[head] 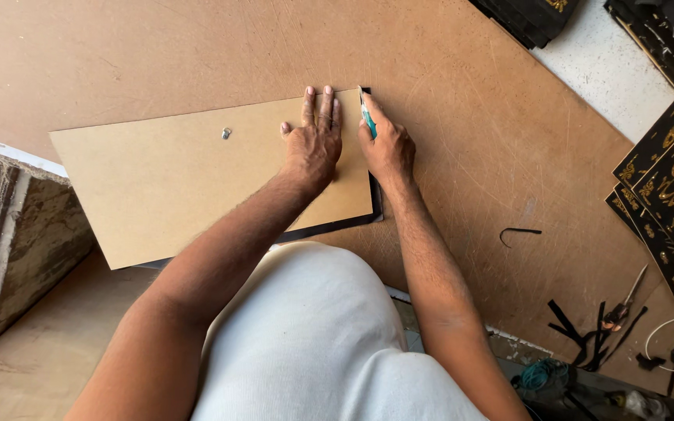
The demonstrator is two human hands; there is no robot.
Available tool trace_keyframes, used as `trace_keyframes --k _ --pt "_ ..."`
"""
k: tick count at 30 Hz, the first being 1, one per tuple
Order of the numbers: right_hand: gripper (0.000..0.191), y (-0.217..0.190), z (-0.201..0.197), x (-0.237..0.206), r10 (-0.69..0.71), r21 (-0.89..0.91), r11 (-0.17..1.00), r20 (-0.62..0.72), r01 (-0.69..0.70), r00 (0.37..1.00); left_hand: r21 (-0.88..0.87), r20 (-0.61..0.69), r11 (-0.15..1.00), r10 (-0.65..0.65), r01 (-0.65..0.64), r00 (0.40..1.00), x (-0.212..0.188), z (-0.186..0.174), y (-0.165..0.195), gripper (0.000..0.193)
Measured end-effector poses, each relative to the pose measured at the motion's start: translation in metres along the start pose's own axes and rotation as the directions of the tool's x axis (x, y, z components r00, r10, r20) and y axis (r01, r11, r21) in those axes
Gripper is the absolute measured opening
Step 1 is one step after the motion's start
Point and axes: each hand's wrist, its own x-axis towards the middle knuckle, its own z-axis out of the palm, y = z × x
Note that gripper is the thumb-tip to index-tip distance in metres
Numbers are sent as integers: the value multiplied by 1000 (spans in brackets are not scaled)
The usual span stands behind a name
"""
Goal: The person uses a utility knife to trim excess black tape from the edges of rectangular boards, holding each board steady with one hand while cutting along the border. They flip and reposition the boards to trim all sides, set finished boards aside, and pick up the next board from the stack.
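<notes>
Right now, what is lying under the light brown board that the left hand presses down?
Under the light brown board a black sheet shows as a thin strip along its right and lower edges. The board covers the rest, so its surface cannot be seen.

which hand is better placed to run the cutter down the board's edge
Right. The right hand already grips the teal cutter with its tip at the board's far right corner. The left hand lies flat on the board, pinning it.
</notes>
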Motion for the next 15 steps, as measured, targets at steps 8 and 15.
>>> trace_keyframes --k 8,15 --pt "51 5 -2 5 113 44 992 104 -118 988 17 5 999 -29 28 1000 7 9 7 97" --pt "49 6 -4 -30 75 60 995 85 -80 994 4 25 1000 -8 8 1000 -2 5 5 110"
